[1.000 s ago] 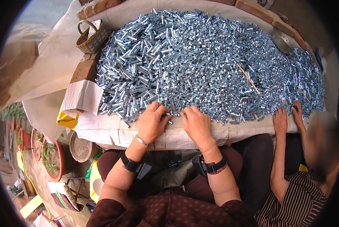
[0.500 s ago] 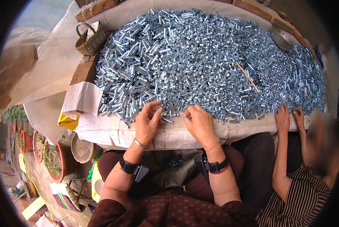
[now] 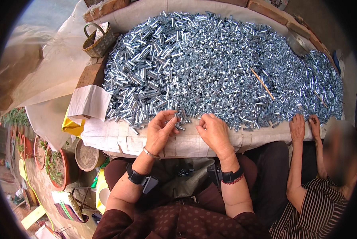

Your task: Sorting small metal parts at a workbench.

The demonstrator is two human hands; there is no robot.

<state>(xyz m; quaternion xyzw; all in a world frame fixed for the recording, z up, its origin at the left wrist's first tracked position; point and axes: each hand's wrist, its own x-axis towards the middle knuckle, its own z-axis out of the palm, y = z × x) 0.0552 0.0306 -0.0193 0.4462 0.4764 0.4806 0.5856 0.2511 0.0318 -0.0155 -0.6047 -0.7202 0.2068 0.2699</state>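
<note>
A broad heap of shiny silver metal tubes (image 3: 210,67) covers the cloth-topped table (image 3: 118,137), longer tubes at the left and shorter ones toward the middle and right. At the heap's near edge my left hand (image 3: 159,131) is bent, thumb and forefinger brought together at a small metal tube (image 3: 179,117). A hand's width to the right, my right hand (image 3: 214,133) is curled with its fingertips turned in. Whatever its fingers hold is too small or hidden to make out.
A thin wooden stick (image 3: 262,83) lies on the heap. Bricks (image 3: 91,75) border the table, with a wicker basket (image 3: 98,43) at the far left and a metal pan (image 3: 297,44) at the far right. A co-worker's hands (image 3: 298,126) touch the right edge of the heap.
My left hand has shifted slightly right, its thumb and forefinger drawn closer together. My right hand has curled more at nearly the same spot. The whole view has moved a little.
</note>
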